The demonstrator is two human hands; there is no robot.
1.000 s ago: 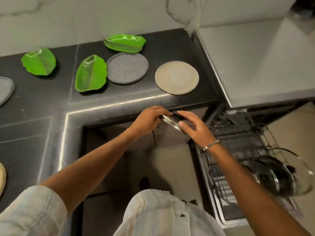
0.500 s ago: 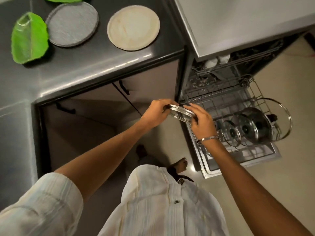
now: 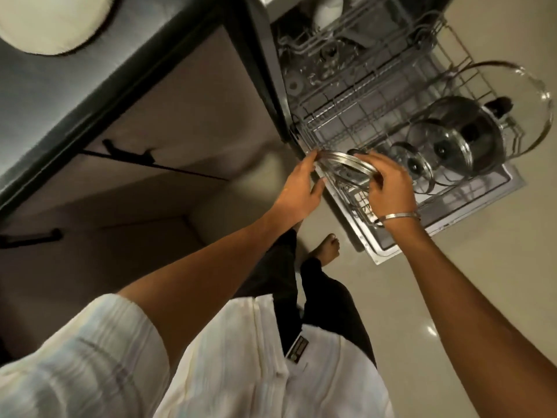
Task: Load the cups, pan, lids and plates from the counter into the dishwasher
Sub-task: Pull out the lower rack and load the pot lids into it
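Lids (image 3: 422,164) (upright) just beside hand-held lid (image 3: 346,167), pan (image 3: 479,140) behind.

Dark counter (image 3: 60,86), cream plate (image 3: 45,22) on it, wire rack (image 3: 346,116) holding lids (image 3: 419,167), pan (image 3: 476,137)

No legible text, brand, number or sign appears anywhere in the view. A small dark tag (image 3: 297,349) with pale markings sits at the hem of the person's white shirt (image 3: 265,372), well below both hands, but its marks are too blurred to read. The dishwasher rack (image 3: 355,116), the lids and the counter (image 3: 60,86) carry no readable print.
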